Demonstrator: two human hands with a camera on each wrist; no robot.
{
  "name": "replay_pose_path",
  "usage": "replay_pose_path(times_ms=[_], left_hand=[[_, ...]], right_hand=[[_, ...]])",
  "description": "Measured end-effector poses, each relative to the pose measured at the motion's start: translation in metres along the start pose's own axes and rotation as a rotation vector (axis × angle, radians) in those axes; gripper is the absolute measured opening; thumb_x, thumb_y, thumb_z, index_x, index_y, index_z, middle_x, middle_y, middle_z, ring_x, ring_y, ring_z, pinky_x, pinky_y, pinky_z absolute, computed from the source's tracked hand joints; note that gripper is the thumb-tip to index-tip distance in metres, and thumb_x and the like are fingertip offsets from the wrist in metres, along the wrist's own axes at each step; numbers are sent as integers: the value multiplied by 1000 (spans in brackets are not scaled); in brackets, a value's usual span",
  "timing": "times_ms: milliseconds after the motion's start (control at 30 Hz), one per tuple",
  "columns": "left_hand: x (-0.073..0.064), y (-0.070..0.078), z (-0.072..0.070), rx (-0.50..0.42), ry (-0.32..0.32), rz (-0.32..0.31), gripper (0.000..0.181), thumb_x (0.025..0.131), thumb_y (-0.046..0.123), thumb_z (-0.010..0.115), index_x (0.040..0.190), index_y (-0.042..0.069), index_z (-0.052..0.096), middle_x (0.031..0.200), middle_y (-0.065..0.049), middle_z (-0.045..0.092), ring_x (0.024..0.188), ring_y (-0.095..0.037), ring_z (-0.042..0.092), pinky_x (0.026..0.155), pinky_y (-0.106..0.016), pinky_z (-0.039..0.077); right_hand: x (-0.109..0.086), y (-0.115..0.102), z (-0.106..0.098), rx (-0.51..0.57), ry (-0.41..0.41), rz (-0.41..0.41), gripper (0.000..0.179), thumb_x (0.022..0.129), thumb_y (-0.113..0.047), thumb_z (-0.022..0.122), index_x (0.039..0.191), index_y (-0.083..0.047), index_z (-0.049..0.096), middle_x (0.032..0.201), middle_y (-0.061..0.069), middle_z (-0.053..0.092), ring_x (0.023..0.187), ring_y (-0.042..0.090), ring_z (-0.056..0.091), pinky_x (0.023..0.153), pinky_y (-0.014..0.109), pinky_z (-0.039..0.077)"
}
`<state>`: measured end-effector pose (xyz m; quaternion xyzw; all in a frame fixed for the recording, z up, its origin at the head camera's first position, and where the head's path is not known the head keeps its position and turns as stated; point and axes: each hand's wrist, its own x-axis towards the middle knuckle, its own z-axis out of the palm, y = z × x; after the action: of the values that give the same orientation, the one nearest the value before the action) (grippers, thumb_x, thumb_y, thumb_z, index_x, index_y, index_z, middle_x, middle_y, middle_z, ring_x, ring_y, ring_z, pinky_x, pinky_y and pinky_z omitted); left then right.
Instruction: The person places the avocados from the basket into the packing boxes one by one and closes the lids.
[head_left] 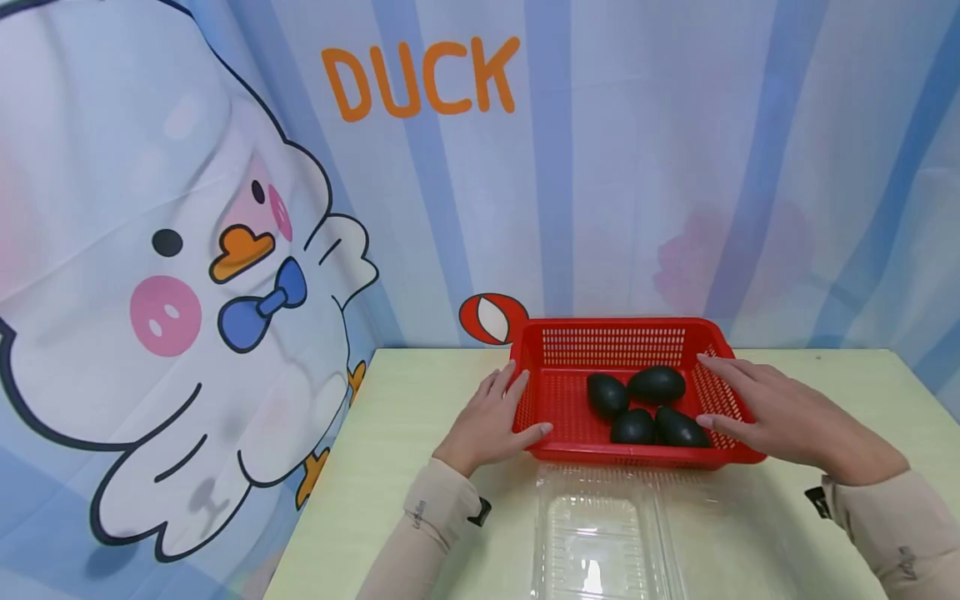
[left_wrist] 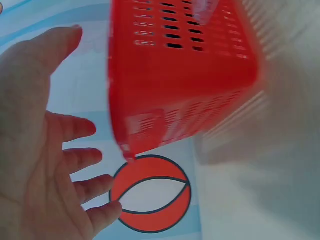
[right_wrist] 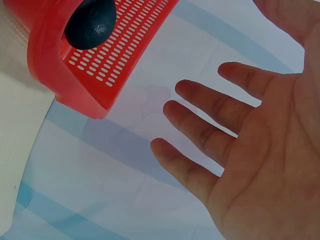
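A red plastic basket (head_left: pixel 555 452) with perforated walls sits on the table. Inside it lie several smooth, blackish avocados (head_left: pixel 657 385), grouped toward the right half. My left hand (head_left: pixel 487 425) is at the basket's left end, its fingers spread and holding nothing. In the left wrist view those fingers (left_wrist: pixel 80 129) stand apart from the red rim. My right hand (head_left: pixel 780 408) is at the opposite end, palm toward the basket. The right wrist view has its fingers (right_wrist: pixel 205 110) extended, with a gap between them and the basket wall (right_wrist: pixel 82 102). One avocado (right_wrist: pixel 92 25) shows over there.
A transparent plastic clamshell box (head_left: pixel 600 533) lies open on the pale yellow table (head_left: pixel 412 400), in front of the basket. Behind the table hangs a blue and white curtain (head_left: pixel 600 167) printed with a duck.
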<state>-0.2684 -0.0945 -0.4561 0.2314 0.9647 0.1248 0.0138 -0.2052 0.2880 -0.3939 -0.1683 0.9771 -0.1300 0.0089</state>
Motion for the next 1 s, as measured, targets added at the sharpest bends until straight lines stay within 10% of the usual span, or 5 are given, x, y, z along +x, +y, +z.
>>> replay_pose_path(times_ms=[567,1000], left_hand=[[6,-12,33,-100,51,-103,107,87,70,60,165,16,10,172,1,6,151,-26,25,106,-49,49],[10,-12,37,-126,41,-102,117,80,84,52,165,14,10,172,-1,7,151,-27,25,110,-52,45]], right_hand=[[20,-13,2,-29,97,10,79,96,-50,64,155,-4,38,148,29,45,131,51,47,93,68,49],[62,-10,8,-94,-11,-48,73,95,-43,69,150,-1,45,143,30,51,127,49,51,98,65,48]])
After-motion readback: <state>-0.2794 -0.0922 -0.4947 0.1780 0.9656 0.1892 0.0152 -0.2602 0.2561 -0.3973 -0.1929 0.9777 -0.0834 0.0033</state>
